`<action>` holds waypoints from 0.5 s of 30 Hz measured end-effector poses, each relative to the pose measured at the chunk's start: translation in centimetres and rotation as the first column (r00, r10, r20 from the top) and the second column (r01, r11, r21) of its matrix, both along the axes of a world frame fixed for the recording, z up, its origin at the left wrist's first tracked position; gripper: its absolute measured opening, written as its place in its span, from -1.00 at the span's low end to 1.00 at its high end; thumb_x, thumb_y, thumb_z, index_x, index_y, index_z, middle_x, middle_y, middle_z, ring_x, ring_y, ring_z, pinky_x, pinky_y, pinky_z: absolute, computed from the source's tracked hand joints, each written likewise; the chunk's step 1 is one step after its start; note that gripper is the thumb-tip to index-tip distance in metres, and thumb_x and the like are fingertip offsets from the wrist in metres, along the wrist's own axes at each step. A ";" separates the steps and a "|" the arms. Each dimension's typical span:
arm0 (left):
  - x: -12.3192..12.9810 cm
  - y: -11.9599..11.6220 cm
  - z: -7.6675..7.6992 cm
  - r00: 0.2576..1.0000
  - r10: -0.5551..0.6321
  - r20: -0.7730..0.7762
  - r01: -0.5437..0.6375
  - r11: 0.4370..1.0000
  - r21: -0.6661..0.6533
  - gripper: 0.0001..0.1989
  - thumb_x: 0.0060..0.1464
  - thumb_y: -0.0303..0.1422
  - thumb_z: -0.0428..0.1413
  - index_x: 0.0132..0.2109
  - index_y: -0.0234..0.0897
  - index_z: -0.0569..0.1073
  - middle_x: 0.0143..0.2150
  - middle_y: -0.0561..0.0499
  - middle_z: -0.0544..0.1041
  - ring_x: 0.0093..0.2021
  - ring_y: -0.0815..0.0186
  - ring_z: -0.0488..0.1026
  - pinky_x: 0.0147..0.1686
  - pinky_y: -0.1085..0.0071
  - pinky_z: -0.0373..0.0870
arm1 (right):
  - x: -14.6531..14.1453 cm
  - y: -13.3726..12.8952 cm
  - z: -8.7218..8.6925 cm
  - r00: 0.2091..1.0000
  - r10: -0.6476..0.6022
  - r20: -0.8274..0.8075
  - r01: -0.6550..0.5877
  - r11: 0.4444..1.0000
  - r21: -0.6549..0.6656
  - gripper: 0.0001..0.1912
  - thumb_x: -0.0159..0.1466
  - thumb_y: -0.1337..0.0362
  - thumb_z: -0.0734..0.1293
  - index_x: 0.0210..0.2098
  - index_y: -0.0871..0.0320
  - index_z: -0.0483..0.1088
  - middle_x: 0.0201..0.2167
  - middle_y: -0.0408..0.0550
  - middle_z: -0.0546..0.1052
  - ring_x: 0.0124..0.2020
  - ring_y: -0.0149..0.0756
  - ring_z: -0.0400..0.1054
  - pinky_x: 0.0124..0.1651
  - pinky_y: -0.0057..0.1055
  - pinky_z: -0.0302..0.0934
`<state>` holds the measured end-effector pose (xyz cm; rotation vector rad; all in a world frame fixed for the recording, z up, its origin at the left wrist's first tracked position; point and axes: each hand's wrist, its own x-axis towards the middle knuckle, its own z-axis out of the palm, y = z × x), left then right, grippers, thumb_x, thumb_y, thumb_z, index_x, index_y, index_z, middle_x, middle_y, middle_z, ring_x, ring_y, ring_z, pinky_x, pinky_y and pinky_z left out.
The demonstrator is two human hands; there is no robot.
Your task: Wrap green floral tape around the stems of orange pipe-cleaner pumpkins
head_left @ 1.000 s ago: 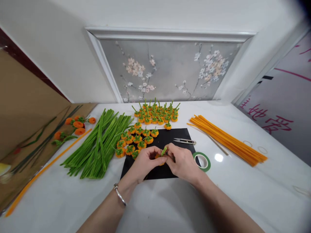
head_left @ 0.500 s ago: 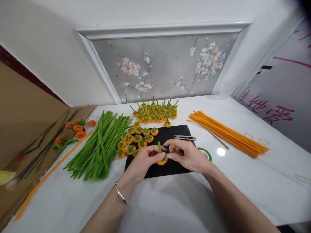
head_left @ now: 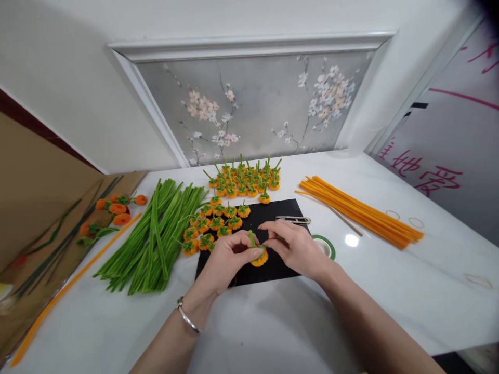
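My left hand (head_left: 226, 259) and my right hand (head_left: 294, 246) meet over a black mat (head_left: 273, 267) and together pinch a small orange pipe-cleaner pumpkin (head_left: 260, 257) with a green stem sticking up. Finished pumpkins (head_left: 212, 224) lie in rows at the mat's left corner, and a bigger cluster of pumpkins (head_left: 245, 182) stands behind it. A bundle of green pipe cleaners (head_left: 156, 234) lies left of my left hand. Small snips (head_left: 293, 219) rest on the mat just beyond my right hand.
A roll of green tape (head_left: 326, 245) sits right of the mat. Orange pipe cleaners (head_left: 362, 213) lie at the right, with rubber bands (head_left: 416, 222) beside them. A single orange stem (head_left: 74, 280) and orange flowers (head_left: 117, 208) lie on the left by a mirror-like panel.
The green stem has turned from leaning right to standing upright, and the pumpkin now shows below my fingers. My view has shifted a little, both hands staying together over the mat.
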<state>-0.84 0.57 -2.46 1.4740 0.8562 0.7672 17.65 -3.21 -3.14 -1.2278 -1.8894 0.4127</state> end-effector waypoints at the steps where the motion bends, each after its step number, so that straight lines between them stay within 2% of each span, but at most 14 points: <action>1: 0.0 0.0 0.1 1.000 0.011 -0.005 -0.011 1.000 0.025 -0.78 -0.05 -0.40 0.25 -0.52 -0.32 0.36 -0.35 0.03 0.41 -0.33 0.38 0.34 -0.29 0.43 0.31 | 0.0 0.0 0.0 1.000 0.000 -0.002 0.001 1.000 0.010 -0.71 0.26 0.44 0.24 -0.04 0.11 0.36 -0.38 -0.13 0.43 -0.35 -0.37 0.33 -0.28 -0.45 0.23; 6: 0.0 0.0 0.5 0.993 0.100 -0.059 -0.089 0.984 0.155 -0.85 -0.06 -0.45 0.23 -0.52 -0.29 0.43 -0.31 -0.02 0.47 -0.19 0.27 0.42 -0.15 0.33 0.35 | -0.2 -0.3 -0.2 0.998 0.054 -0.016 -0.053 0.997 0.049 -0.74 0.30 0.40 0.22 -0.03 0.09 0.36 -0.36 -0.12 0.44 -0.34 -0.37 0.34 -0.27 -0.45 0.24; 9: 0.0 -0.1 0.5 0.988 0.120 -0.092 -0.091 0.958 0.272 -0.89 -0.03 -0.47 0.21 -0.49 -0.27 0.48 -0.29 -0.04 0.50 -0.11 0.22 0.43 -0.05 0.28 0.34 | -0.3 -0.5 -0.1 0.995 0.092 -0.023 -0.092 0.995 0.027 -0.74 0.30 0.40 0.24 -0.03 0.08 0.35 -0.33 -0.11 0.45 -0.33 -0.38 0.35 -0.26 -0.46 0.25; 15: -0.3 -0.2 0.0 0.967 0.148 -0.207 -0.015 0.844 0.536 -0.88 0.05 -0.49 0.16 -0.42 -0.23 0.53 -0.12 -0.05 0.43 -0.03 0.23 0.39 0.02 0.28 0.30 | -0.1 -0.4 0.0 0.987 0.160 0.000 -0.160 0.987 -0.023 -0.80 0.34 0.42 0.16 -0.16 0.14 0.39 -0.25 -0.05 0.48 -0.26 -0.36 0.37 -0.20 -0.44 0.26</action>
